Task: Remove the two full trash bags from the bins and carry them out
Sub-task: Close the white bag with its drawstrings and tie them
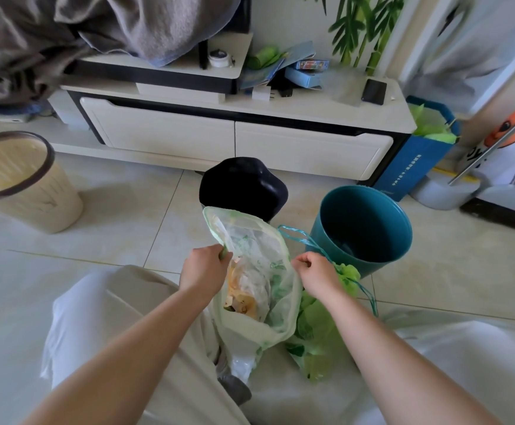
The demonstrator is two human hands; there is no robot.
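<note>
A pale translucent trash bag with paper and food scraps inside hangs open between my knees. My left hand pinches its left rim. My right hand grips its right rim together with a teal drawstring. A second, bright green bag lies on the floor just right of it, gathered at the top. The teal bin stands behind my right hand with no bag in it. The beige bin stands at far left, also without a bag.
A black stool stands right behind the open bag. A low white TV cabinet runs along the back with a phone on top. A blue paper bag and a mop fill the right corner.
</note>
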